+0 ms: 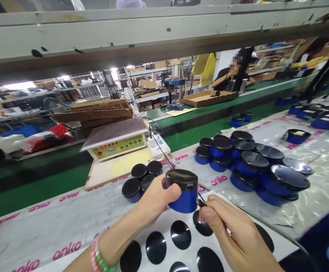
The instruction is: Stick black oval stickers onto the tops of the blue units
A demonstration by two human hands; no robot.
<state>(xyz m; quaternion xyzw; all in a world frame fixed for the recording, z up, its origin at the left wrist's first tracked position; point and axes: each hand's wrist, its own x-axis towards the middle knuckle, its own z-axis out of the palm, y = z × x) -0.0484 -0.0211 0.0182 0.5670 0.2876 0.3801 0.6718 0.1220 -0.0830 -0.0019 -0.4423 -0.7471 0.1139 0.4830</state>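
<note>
My left hand [160, 194] is wrapped round a blue cylindrical device [183, 198] with a glossy black top, holding it tilted above the sheet. Between the thumb and fingers of my right hand [228, 226] is a small black plug [200, 203], right at the device's lower right side. Whether it is inserted I cannot tell. Under both hands lies a white sheet [167, 219] with several round black stickers [156, 247]. Just behind my left hand stands a small group of similar blue devices [132, 189].
Stacked blue devices [251, 164] stand to the right on plastic-covered table. A test box [119, 145] with lit indicators and a white power strip [157, 145] sit at the back. A shelf beam [164, 34] crosses overhead. Another person [232, 73] is across the green conveyor [187, 132].
</note>
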